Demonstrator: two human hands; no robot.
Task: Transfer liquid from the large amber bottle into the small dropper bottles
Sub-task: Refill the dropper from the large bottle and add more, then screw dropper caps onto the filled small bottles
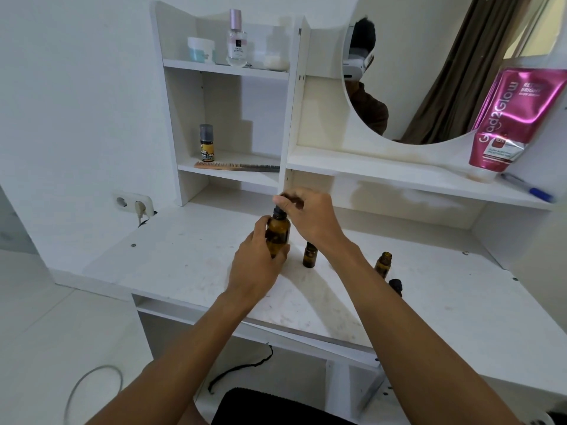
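Note:
The large amber bottle [278, 233] stands upright on the white desk [190, 265], near its middle. My left hand [260, 265] wraps around the bottle's body from the left. My right hand [310, 216] pinches the black cap [279, 211] on its neck from above. A small amber dropper bottle [310, 256] stands just right of the large one, partly behind my right wrist. A second small bottle [383, 264], open at the top, stands further right. A black dropper cap [395, 286] lies beside it.
Shelves rise behind the desk with a comb [236, 166], a small pump bottle [206, 143], a perfume bottle [236, 41] and a jar [201, 49]. A pink tube [515, 118] and a pen [527, 187] rest on the right ledge under a round mirror [429, 69]. A wall socket [135, 204] sits left.

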